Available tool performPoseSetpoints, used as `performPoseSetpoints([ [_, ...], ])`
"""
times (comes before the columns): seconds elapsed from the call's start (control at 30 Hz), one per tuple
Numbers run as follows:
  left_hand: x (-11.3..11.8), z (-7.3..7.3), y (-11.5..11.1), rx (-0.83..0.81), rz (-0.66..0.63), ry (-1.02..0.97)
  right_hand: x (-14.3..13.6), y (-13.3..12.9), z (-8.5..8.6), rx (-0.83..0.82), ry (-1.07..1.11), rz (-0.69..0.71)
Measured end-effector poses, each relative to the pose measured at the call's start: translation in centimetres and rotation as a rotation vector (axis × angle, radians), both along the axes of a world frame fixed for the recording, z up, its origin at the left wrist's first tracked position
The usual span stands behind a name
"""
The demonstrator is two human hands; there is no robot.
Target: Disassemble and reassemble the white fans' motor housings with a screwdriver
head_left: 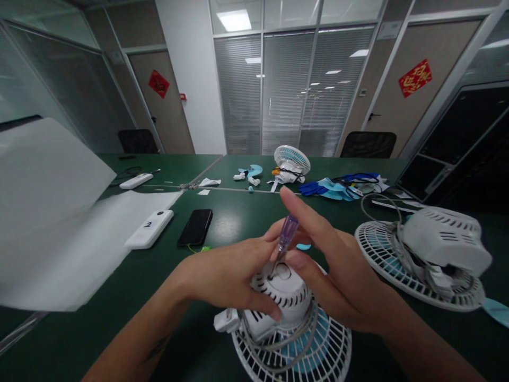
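Note:
A white fan [292, 297] lies grille down on the green table, its cable wound round the motor housing. A screwdriver with a clear purple handle [289, 229] stands slightly tilted, its tip at a hole in the top of the housing. My left hand [234, 270] rests on the left side of the housing, thumb across it, fingers curled behind the screwdriver shaft. My right hand [334, 260] is at the right of the screwdriver, its index finger raised beside the handle and its thumb near the shaft; its fingers are apart.
Right of my hands lies another white fan [445, 239]. A black phone [195, 227], a white box marked 2 [150, 229] and white sheets [99, 249] are on the left. Farther back are a small fan [291, 164] and blue gloves [334, 188].

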State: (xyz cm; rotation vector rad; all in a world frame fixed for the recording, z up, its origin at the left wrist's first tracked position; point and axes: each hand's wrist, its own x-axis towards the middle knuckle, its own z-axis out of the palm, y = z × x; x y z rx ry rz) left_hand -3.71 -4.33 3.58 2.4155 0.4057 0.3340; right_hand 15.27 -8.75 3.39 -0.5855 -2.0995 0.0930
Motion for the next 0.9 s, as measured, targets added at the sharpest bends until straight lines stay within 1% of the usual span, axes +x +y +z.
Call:
performPoseSetpoints([
  [0.13,0.2,-0.2,0.1,-0.008,-0.065,0.052,-0.3,-0.2,0.2,0.048,0.093,-0.033],
  [0.23,0.8,-0.1,0.2,-0.062,-0.136,0.005,-0.6,-0.1,0.1,0.089,0.131,-0.037],
  [0.33,1.2,-0.1,0.3,-0.070,-0.129,-0.014,-0.7,0.1,-0.2,0.096,0.201,-0.040],
  [0.43,1.4,-0.3,0.5,-0.084,-0.115,0.018,-0.7,0.2,-0.8,0.007,0.263,-0.018],
  [0.5,1.3,-0.4,0.7,-0.088,-0.126,0.029,-0.8,0.2,-1.0,-0.072,0.318,0.040],
  [0.6,1.3,-0.6,0.9,-0.049,-0.118,-0.010,-1.1,0.4,-0.8,-0.121,0.363,0.104],
  [0.67,1.4,-0.7,1.0,-0.056,-0.122,-0.031,-1.5,0.7,-0.5,-0.089,0.360,0.083],
  [0.8,1.7,-0.8,1.1,-0.140,-0.138,-0.032,-1.6,1.1,-0.1,0.004,0.349,-0.036],
  [0.9,1.7,-0.8,1.1,-0.123,-0.121,-0.037,-1.2,1.1,-0.1,-0.035,0.344,-0.038],
])
